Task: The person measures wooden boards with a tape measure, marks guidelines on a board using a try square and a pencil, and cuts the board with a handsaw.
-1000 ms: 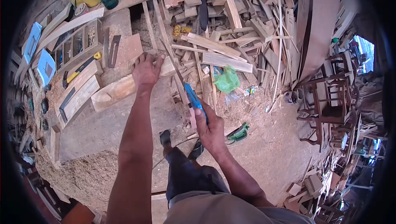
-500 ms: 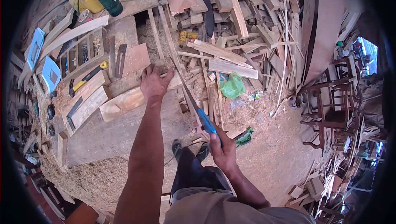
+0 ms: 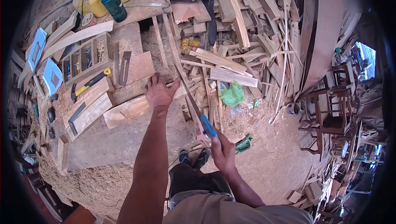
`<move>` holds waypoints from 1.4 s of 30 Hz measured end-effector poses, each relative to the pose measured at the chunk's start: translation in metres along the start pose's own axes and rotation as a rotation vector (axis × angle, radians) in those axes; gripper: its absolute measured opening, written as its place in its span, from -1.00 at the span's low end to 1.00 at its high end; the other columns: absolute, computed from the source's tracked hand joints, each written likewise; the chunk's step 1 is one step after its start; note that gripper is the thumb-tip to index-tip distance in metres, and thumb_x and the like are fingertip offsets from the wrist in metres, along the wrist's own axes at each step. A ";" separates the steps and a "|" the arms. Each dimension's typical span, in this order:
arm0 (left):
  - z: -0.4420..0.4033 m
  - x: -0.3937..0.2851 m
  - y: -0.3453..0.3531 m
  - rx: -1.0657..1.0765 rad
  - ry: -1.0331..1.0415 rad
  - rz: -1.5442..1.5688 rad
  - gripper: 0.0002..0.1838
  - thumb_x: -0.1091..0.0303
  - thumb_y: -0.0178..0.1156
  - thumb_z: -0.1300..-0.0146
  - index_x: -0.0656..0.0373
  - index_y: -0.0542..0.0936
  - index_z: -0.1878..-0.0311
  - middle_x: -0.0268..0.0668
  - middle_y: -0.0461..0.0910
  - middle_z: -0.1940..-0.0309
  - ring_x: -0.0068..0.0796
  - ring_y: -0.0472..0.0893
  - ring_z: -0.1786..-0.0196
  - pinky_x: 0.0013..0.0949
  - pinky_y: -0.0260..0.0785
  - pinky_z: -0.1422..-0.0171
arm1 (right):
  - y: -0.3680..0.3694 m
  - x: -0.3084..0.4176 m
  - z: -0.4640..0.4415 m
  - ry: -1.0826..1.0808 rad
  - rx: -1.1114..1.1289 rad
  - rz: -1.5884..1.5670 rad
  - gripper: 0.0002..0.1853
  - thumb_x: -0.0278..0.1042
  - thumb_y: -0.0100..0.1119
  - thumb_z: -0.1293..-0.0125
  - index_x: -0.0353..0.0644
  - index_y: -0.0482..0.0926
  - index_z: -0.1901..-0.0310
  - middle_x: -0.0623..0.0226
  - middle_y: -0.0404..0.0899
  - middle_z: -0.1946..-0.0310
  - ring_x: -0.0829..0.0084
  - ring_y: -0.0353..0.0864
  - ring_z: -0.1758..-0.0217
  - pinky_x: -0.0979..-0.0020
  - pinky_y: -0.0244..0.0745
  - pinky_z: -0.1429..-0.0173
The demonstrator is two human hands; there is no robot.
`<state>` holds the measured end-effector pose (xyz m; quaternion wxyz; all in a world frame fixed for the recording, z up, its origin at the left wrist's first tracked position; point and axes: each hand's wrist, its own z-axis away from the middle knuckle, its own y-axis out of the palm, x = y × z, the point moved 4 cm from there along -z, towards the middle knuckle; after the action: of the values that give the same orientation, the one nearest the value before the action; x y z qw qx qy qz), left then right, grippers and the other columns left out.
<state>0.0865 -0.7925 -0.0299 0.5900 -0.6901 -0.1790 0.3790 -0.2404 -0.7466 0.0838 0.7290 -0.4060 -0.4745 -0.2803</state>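
Observation:
My right hand is closed around the blue handle of a handsaw. The saw's long blade slants up and to the left, crossing beside the right end of a curved wooden piece. On that piece rests my left hand, fingers spread over its upper side and thumb pointing toward the blade. Whether the teeth are in the wood I cannot tell. Left of the piece lie a dark metal square on a block and a hammer-like tool with a yellow-black handle.
A slotted wooden tray and a green bottle stand on the bench. Scrap timber piles up ahead, with a green plastic bag on it. A green tool lies on the floor; wooden chairs stand right.
The whole view has shifted slightly, so the bench and hands appear lower. My right hand keeps its hold on the handsaw, and my left hand stays on the curved wood.

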 end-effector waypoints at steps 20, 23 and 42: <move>0.003 0.001 0.001 -0.125 0.056 -0.028 -0.22 -0.53 0.26 -0.44 0.06 0.86 -0.15 -0.17 0.71 -0.32 -0.01 0.66 -0.40 0.15 0.45 -0.50 | 0.059 0.004 -0.115 -0.134 -0.094 0.122 -0.48 0.03 0.11 -0.84 -0.31 0.74 -0.35 0.18 0.66 0.41 0.47 0.60 0.31 0.26 0.57 0.17; 0.004 0.002 0.006 -0.183 0.062 0.005 -0.19 -0.56 0.25 -0.44 0.06 0.87 -0.18 -0.19 0.71 -0.34 -0.02 0.68 -0.36 0.15 0.48 -0.46 | 0.062 0.001 -0.112 -0.174 -0.128 0.104 -0.49 0.05 0.12 -0.84 -0.31 0.76 -0.27 0.15 0.65 0.41 0.46 0.58 0.34 0.26 0.55 0.19; 0.004 -0.003 0.010 -0.148 0.029 -0.083 -0.43 -0.19 0.04 -0.75 0.07 0.86 -0.10 -0.15 0.77 -0.14 -0.04 0.72 -0.23 0.12 0.53 -0.38 | 0.004 -0.005 0.007 -0.045 -0.098 0.179 -0.51 -0.06 0.12 -0.82 -0.34 0.74 -0.38 0.09 0.76 0.33 0.38 0.71 0.31 0.20 0.62 0.16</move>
<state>0.0802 -0.7941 -0.0382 0.5552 -0.7292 -0.2264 0.3297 -0.2426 -0.7387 0.0797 0.7195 -0.4879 -0.4386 -0.2277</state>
